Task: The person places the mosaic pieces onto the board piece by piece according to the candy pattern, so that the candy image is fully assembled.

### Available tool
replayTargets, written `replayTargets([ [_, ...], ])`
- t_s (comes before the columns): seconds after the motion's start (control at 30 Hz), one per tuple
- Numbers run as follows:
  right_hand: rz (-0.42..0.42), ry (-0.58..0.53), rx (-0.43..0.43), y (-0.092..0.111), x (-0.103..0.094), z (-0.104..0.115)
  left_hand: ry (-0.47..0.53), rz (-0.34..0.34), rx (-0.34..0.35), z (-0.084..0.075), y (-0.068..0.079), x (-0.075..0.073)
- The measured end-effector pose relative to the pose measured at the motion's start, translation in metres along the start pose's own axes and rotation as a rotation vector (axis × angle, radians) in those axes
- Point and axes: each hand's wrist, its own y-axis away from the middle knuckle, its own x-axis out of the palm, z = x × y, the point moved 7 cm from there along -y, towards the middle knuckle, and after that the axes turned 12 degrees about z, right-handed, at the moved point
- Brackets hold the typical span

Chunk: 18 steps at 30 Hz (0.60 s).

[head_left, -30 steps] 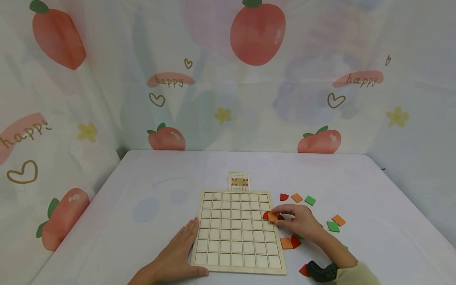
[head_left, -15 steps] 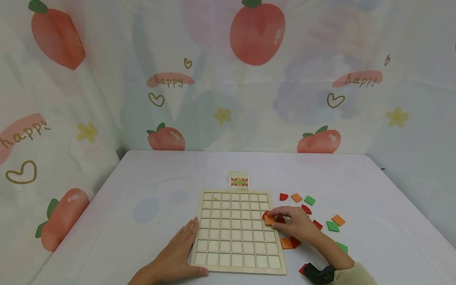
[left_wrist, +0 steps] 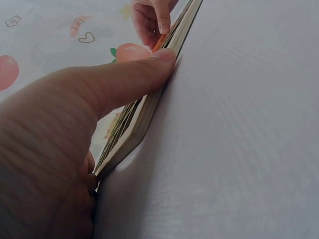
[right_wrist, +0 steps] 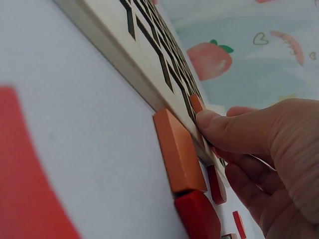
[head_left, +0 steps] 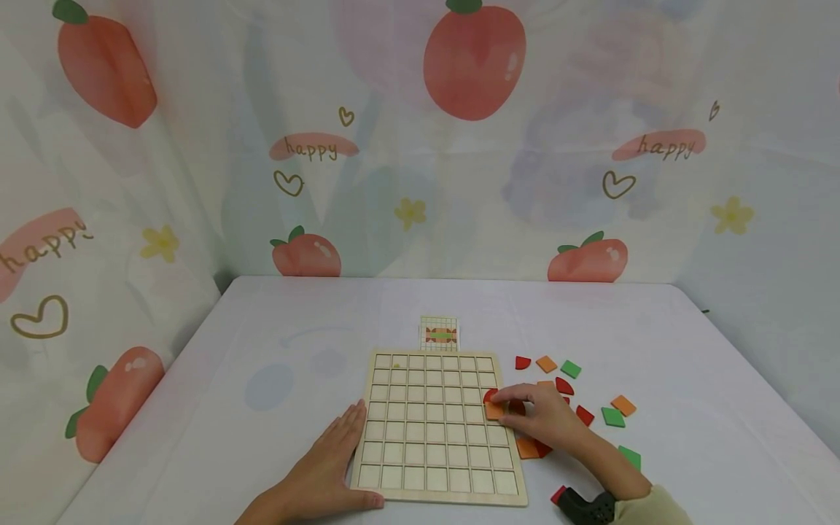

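Note:
A wooden grid board (head_left: 425, 453) lies flat on the white table. My left hand (head_left: 321, 467) braces its near left corner, fingers straight along the left edge and thumb along the front edge; the left wrist view shows that thumb (left_wrist: 134, 74) against the board's side. At the right-hand column my right hand (head_left: 541, 415) pinches an orange square tile (head_left: 494, 412) between thumb and fingers, low over a cell. Directly behind it a red rounded piece (head_left: 489, 394) sits at the board, partly covered by the fingers. In the right wrist view the thumb presses the orange tile's (right_wrist: 196, 102) edge.
A small pattern card (head_left: 440, 334) stands behind the board. Loose red, orange and green pieces lie to the right, among them a green tile (head_left: 613, 417) and a red quarter-circle (head_left: 522, 362). An orange tile (right_wrist: 179, 152) rests beside the board's edge. A black wrist device (head_left: 587, 507) is near the sleeve.
My right hand has shifted slightly left and toward me, bringing the orange tile from the board's right edge over a right-column cell. The left hand stays put.

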Motion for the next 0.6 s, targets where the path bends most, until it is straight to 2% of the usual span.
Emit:
replayTargets([
  [0.3, -0.003, -0.001, -0.002, 0.0026, 0.0005, -0.0002, -0.005, -0.018, -0.001, 0.001, -0.0009, 0.0007],
  [0.6, 0.005, 0.005, 0.024, 0.0035, 0.0012, -0.0008, -0.006, -0.009, -0.006, 0.0008, -0.0012, 0.0002],
])
